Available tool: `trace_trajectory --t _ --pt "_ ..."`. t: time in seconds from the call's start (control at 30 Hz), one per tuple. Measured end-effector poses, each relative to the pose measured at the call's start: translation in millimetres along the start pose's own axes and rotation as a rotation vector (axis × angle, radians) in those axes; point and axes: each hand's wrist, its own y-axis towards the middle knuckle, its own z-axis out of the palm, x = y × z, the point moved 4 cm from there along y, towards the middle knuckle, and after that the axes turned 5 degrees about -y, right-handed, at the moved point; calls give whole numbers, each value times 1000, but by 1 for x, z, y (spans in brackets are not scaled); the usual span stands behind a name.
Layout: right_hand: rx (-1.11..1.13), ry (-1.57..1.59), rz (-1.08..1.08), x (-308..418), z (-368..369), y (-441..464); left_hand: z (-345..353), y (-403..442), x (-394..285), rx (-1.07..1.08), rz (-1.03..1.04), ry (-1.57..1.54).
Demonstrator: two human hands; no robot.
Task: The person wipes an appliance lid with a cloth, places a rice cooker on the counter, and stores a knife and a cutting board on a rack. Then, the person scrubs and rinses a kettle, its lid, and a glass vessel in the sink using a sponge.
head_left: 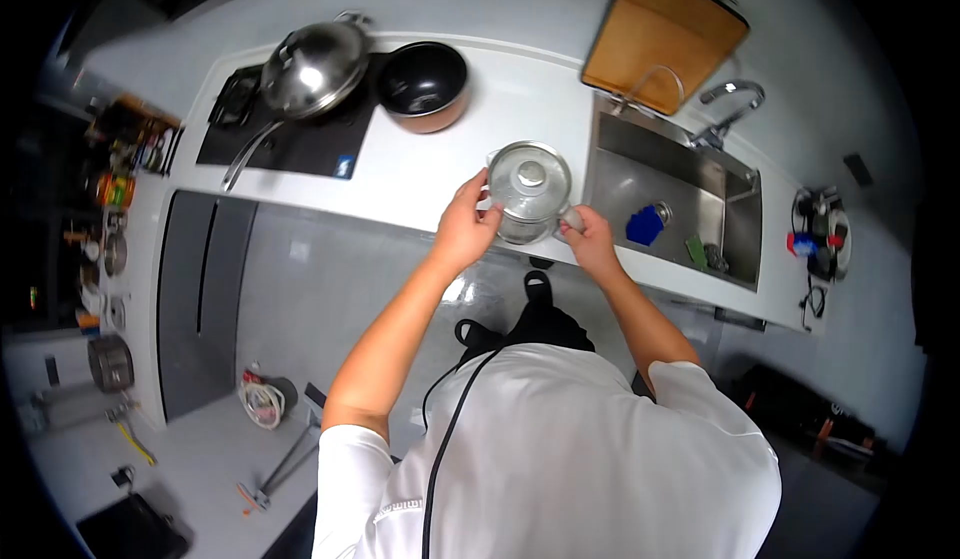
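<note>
In front of me at the counter's front edge is a clear glass pot [522,231]. Its glass lid [545,197] has a metal rim and a round knob on top. My left hand [467,227] is curled against the pot's left side, thumb and fingers near the lid's rim. My right hand [591,243] is closed round the pot's short handle [572,221] on the right. Whether the pot's base rests on the counter is hidden from this angle.
Left on the counter are a black-lined pot [424,84] and a lidded wok [314,69] on the black cooktop [300,148]. At right, the steel sink [640,149] holds a blue cloth [645,226] and a green sponge [696,251]. A wooden cutting board [662,34] leans behind the faucet [735,109].
</note>
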Motion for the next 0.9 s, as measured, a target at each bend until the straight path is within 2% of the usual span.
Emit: trace_trajectory --t 0.13,0.3,0.4,0.5,0.6,0.8,0.9 --pt "-22 -90 45 -51 -27 6 41 36 7 44 -2 -1" --pt "-64 -2 61 -54 -49 21 74 70 0 72 -68 31" --pt "-57 -38 -16 -83 -48 34 83 79 -23 21 -17 359" --pt "-56 60 18 -91 -54 39 113 84 -65 15 375 721" --pt "-121 27 -34 -78 -67 42 140 96 -82 33 330 767" --pt "7 -169 -130 -37 -83 50 152 119 -77 63 236 846" --pt "154 -247 16 -40 -83 52 151 129 -71 128 157 946"
